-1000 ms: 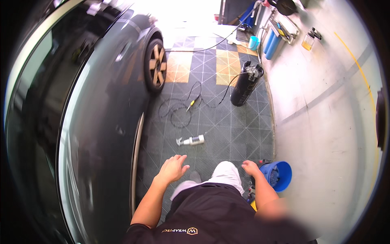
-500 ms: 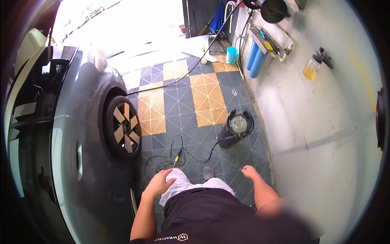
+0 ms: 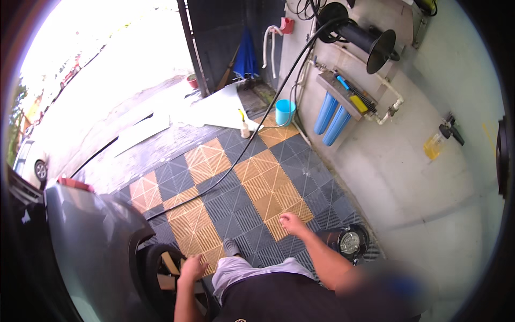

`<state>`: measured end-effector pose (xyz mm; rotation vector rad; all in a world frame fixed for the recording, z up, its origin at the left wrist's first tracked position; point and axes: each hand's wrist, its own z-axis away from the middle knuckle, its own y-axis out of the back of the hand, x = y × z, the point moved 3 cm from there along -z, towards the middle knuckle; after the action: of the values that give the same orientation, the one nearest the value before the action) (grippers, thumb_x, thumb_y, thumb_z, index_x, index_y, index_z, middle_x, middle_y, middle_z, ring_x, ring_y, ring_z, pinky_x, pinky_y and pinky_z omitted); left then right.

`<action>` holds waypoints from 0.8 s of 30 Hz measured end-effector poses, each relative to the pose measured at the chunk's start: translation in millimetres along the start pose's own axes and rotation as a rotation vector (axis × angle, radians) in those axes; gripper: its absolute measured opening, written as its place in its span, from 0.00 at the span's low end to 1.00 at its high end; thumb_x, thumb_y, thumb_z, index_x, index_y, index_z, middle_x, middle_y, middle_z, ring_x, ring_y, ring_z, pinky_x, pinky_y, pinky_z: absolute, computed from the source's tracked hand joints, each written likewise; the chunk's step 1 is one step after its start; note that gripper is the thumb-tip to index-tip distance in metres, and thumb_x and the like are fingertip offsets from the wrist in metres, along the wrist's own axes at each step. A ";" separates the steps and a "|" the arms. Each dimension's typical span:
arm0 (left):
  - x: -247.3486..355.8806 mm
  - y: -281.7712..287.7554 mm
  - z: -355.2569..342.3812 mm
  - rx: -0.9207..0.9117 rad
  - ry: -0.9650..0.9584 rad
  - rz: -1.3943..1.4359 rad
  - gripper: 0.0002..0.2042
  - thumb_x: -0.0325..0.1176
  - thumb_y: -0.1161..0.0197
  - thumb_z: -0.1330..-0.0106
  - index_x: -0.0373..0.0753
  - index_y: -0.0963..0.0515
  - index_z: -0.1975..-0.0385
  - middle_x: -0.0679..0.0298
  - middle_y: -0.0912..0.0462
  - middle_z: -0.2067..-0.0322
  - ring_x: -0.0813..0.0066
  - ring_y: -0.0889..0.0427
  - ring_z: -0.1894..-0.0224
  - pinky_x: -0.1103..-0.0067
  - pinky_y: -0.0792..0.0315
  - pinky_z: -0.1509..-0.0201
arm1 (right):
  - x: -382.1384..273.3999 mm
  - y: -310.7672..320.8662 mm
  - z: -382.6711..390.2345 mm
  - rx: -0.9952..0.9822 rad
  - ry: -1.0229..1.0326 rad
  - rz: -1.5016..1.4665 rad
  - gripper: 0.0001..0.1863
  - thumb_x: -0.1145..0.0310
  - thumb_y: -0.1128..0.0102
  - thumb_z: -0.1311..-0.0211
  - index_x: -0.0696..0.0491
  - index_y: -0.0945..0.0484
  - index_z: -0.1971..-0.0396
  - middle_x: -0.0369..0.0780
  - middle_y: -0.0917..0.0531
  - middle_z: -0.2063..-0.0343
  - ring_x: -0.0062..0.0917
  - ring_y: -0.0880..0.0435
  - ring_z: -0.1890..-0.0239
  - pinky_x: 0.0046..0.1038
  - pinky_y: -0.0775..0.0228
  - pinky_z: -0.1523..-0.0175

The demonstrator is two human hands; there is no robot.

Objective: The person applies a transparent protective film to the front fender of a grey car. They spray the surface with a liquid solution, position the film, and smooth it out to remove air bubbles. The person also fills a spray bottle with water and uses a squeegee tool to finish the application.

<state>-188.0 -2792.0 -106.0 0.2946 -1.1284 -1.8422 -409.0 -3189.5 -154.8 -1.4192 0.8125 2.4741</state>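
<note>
Your left hand [image 3: 193, 267] hangs near the wheel [image 3: 166, 282], fingers loosely bent, released; your right hand [image 3: 292, 222] is out over the tiles [image 3: 263, 182], fingers curled in, how tightly I can't tell. The black tank [image 3: 348, 242] sits to its right, and ahead the hose [image 3: 272, 104] slants from the reel [image 3: 358, 37] toward the car [image 3: 96, 247].
</note>
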 end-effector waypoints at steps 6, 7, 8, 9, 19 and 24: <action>-41.2 225.6 -155.2 0.390 -0.110 0.348 0.20 0.32 0.36 0.40 0.28 0.26 0.50 0.46 0.21 0.58 0.51 0.20 0.56 0.65 0.26 0.53 | -239.7 115.1 -71.6 0.319 0.338 0.393 0.21 0.60 0.44 0.33 0.58 0.25 0.46 0.49 0.21 0.48 0.41 0.22 0.46 0.35 0.30 0.41; -56.7 245.6 -186.0 0.417 -0.103 0.465 0.20 0.30 0.35 0.41 0.27 0.25 0.51 0.46 0.21 0.60 0.53 0.19 0.60 0.67 0.25 0.57 | -274.5 169.0 -83.3 0.500 0.402 0.460 0.21 0.61 0.45 0.33 0.59 0.26 0.46 0.50 0.22 0.47 0.42 0.23 0.45 0.36 0.31 0.39; -77.2 253.8 -227.9 0.499 -0.204 0.289 0.20 0.31 0.35 0.42 0.27 0.25 0.51 0.47 0.21 0.62 0.52 0.20 0.63 0.66 0.25 0.58 | -318.4 222.5 -87.9 0.664 0.485 0.540 0.21 0.63 0.44 0.34 0.61 0.26 0.46 0.51 0.22 0.48 0.43 0.23 0.44 0.37 0.32 0.39; -48.7 273.7 -243.6 0.286 -0.155 0.181 0.26 0.42 0.38 0.38 0.29 0.29 0.45 0.42 0.24 0.54 0.46 0.22 0.53 0.61 0.28 0.49 | -351.1 280.6 -84.4 0.859 0.514 0.628 0.21 0.64 0.44 0.35 0.63 0.26 0.47 0.52 0.22 0.48 0.44 0.24 0.44 0.37 0.32 0.38; 169.6 322.4 -502.3 -0.145 -0.418 -0.006 0.26 0.48 0.39 0.35 0.33 0.25 0.45 0.41 0.21 0.50 0.45 0.22 0.46 0.61 0.29 0.43 | -598.4 674.2 -53.7 2.079 0.216 1.685 0.28 0.59 0.51 0.31 0.62 0.35 0.38 0.54 0.35 0.35 0.45 0.37 0.32 0.45 0.43 0.31; 217.0 380.9 -598.4 -0.005 -0.472 0.319 0.18 0.35 0.36 0.41 0.28 0.22 0.55 0.44 0.17 0.61 0.50 0.16 0.63 0.65 0.24 0.59 | -613.8 759.1 -80.0 2.270 -0.090 1.798 0.32 0.51 0.57 0.28 0.62 0.37 0.36 0.55 0.39 0.33 0.46 0.39 0.31 0.47 0.46 0.29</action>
<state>277.3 -3369.0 -77.9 -0.3278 -1.3943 -1.6654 -332.3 -3796.7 609.9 0.6955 3.3107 -0.1437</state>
